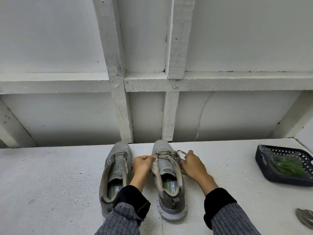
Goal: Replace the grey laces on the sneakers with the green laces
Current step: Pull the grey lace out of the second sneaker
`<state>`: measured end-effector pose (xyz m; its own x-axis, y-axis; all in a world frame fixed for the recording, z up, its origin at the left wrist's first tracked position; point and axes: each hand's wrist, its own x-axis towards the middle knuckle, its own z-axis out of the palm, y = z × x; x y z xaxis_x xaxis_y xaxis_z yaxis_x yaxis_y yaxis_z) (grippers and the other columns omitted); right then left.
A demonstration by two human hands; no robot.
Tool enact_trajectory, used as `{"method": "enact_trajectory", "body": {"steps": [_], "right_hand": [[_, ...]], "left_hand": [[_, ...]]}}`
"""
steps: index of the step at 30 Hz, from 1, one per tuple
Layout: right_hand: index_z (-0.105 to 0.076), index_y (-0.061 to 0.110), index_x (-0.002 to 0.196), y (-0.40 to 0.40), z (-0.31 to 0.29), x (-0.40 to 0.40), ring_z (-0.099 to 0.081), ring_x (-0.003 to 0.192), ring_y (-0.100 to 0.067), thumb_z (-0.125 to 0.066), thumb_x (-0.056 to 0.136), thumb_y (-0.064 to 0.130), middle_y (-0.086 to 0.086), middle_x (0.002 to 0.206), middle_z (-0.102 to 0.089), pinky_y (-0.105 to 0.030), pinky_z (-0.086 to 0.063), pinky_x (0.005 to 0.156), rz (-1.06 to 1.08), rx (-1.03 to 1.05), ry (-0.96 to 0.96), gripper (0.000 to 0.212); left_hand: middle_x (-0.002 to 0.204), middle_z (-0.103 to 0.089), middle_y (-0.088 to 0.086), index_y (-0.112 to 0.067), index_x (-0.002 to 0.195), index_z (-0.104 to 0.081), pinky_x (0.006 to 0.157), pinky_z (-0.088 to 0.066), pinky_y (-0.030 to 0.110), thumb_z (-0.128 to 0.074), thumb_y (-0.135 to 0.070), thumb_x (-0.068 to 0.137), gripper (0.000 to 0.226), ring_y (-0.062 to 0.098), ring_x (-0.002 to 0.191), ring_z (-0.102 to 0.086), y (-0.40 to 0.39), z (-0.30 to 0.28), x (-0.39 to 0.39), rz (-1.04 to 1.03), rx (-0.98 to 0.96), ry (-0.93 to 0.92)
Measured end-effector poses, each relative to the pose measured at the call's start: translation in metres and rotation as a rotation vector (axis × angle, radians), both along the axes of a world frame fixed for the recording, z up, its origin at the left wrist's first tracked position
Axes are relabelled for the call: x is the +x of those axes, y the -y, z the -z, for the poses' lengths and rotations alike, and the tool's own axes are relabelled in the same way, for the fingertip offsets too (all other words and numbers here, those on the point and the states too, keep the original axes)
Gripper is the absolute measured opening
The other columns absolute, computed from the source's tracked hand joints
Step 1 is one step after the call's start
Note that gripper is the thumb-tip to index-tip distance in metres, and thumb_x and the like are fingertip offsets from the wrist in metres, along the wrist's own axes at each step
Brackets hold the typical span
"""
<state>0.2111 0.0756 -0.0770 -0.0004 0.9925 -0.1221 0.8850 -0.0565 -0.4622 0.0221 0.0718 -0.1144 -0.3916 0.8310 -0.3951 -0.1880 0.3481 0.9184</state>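
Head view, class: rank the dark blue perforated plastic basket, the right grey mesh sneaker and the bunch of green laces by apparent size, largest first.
1. Right grey mesh sneaker
2. Dark blue perforated plastic basket, cut off by the frame edge, so its rank against the sneaker is unsure
3. Bunch of green laces, lying inside the basket

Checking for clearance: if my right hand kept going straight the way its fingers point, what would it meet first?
The right hand points up-left, so the grey lace it pinches, then the right sneaker; depth is uncertain.

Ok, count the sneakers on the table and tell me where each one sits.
2. The left sneaker, already unlaced, sits beside the right sneaker, which both hands are working on. None seem hidden.
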Motion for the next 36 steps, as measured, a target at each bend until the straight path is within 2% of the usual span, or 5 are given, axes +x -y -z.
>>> {"method": "enact_trajectory", "body": {"steps": [6,12,24,29,36], "right_hand": [[-0.036,0.005,0.122,-0.003,-0.02,-0.013,-0.043,0.117,-0.033,-0.052,0.09,0.012,-0.015,0.126,-0.048,-0.043,-0.038,0.092,0.106,0.189,-0.01,0.036],[-0.053,0.009,0.115,-0.014,-0.04,-0.036,-0.055,0.11,-0.026,-0.053,0.093,0.009,-0.01,0.117,-0.058,-0.036,-0.045,0.092,-0.178,0.204,-0.234,0.022],[-0.062,0.01,0.116,-0.011,-0.022,-0.058,-0.053,0.106,-0.038,-0.051,0.098,0.023,-0.018,0.115,-0.052,-0.037,-0.044,0.088,-0.31,0.061,0.113,0.025],[-0.059,0.024,0.073,-0.016,-0.01,-0.057,-0.054,0.096,-0.026,-0.054,0.094,0.017,-0.005,0.09,-0.064,-0.029,-0.037,0.074,-0.159,0.004,-0.279,0.023],[-0.048,0.011,0.084,-0.015,-0.031,-0.036,-0.067,0.064,-0.018,-0.03,0.103,0.007,-0.008,0.068,-0.068,-0.029,-0.048,0.059,0.394,-0.117,-1.634,0.026]], "left_hand": [[0.064,-0.07,0.004,-0.016,0.061,-0.073,0.077,-0.051,0.033,-0.072,-0.003,0.081,0.024,0.021,0.071,-0.064,-0.002,0.002,-0.001,0.006,-0.001,-0.007],[0.062,-0.07,0.006,-0.016,0.054,-0.073,0.075,-0.051,0.034,-0.074,-0.004,0.079,0.028,0.021,0.071,-0.063,-0.003,0.004,-0.002,0.011,-0.012,0.002],[0.063,-0.07,0.005,-0.015,0.061,-0.073,0.082,-0.054,0.04,-0.071,0.0,0.081,0.025,0.024,0.076,-0.065,0.0,-0.002,0.0,0.005,-0.011,0.024],[0.068,-0.071,0.008,-0.017,0.054,-0.074,0.083,-0.054,0.042,-0.072,-0.003,0.079,0.03,0.025,0.076,-0.066,0.0,0.0,-0.001,0.013,-0.025,-0.003],[0.057,-0.066,0.004,-0.016,0.056,-0.07,0.074,-0.051,0.035,-0.073,-0.005,0.081,0.027,0.023,0.071,-0.063,0.001,-0.003,0.0,-0.005,-0.027,-0.027]]}}
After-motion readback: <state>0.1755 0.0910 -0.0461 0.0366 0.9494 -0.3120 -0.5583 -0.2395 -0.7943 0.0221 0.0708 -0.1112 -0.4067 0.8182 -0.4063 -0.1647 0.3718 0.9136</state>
